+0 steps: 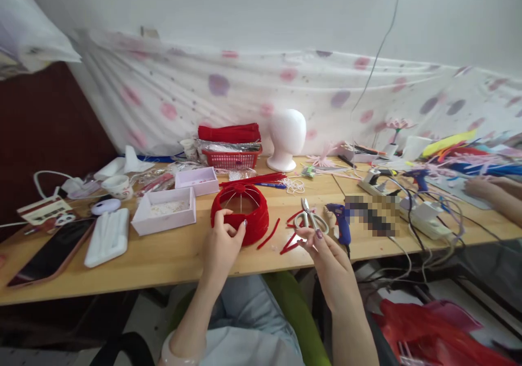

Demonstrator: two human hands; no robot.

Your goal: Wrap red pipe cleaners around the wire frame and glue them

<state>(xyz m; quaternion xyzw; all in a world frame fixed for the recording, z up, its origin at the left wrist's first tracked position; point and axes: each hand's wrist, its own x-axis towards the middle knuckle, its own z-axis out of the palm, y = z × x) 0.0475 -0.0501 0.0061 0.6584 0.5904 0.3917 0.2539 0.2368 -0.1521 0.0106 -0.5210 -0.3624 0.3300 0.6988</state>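
Left hand (222,242) is pinched on the near rim of the red hoop (240,212), a round wire frame wrapped in red fuzzy stuff, sitting on the table (163,257) right in front of the person; fingers closed on the rim, thumb on top. Right hand (326,257) has the scissors (310,219) by the handles, fingers curled narrow through/around the loops, blades closed as far as I can tell and pointing up and away from the wrist, toward the wall. So the hoop lies to the left of the scissor grip, w/ loose red strips (285,235) on the tabletop between the two hands, nearest the right one. Long axis of the scissors runs roughly near-to-far; the strips lie slanted across it. Just right of the scissor hand is a blue glue gun (340,222); left of the hoop grip, a pale box (165,211). Another person's hand (487,189) rests at the far right, well apart.
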